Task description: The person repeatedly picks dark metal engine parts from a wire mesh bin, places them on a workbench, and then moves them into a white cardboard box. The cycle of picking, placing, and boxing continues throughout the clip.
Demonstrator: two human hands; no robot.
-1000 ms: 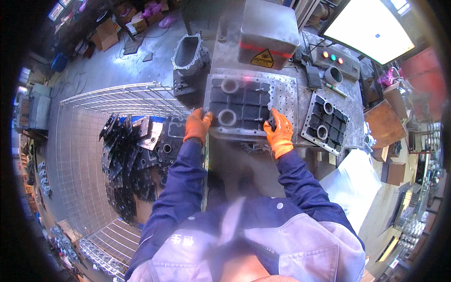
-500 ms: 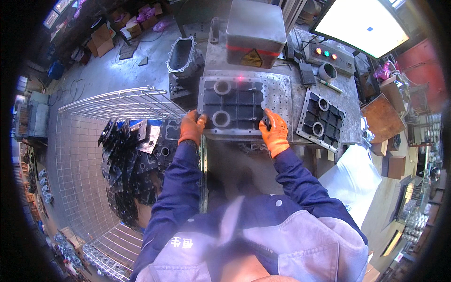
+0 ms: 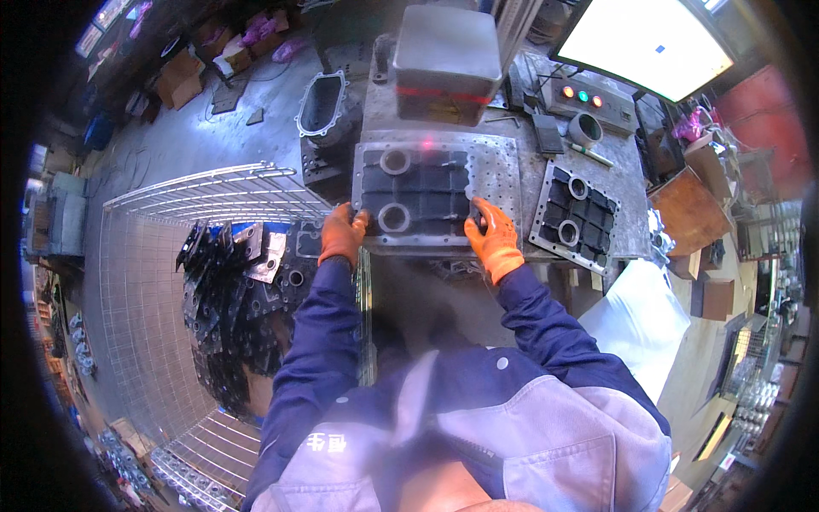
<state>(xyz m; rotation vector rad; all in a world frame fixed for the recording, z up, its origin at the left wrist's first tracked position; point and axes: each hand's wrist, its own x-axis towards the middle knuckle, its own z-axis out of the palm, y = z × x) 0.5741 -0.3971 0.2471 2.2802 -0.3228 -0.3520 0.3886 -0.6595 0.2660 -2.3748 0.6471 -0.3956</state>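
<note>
A flat metal cover plate (image 3: 433, 189) with a dark ribbed face, pale rim and two round rings lies on a perforated metal bed (image 3: 503, 183). My left hand (image 3: 343, 235), in an orange glove, closes on the plate's near left corner. On the near right corner, my gloved right hand (image 3: 495, 239) grips with bent fingers; its fingertips are partly hidden. A small red light spot falls on the plate's far edge, in front of a boxy grey machine head (image 3: 447, 51). A second, similar cover plate (image 3: 573, 218) lies at an angle to the right.
On my left stands a wire-mesh cage (image 3: 145, 299) piled with dark plates (image 3: 235, 333). An oval flanged housing (image 3: 322, 107) is beyond it. Farther right are a control box (image 3: 589, 101) with lit buttons, a metal ring (image 3: 585, 128), a marker pen (image 3: 592, 154) and a bright screen (image 3: 648, 47).
The whole view has shifted slightly, so most things appear a little farther left. Both hands stay at the plate's corners, and the plate keeps its place on the bed.
</note>
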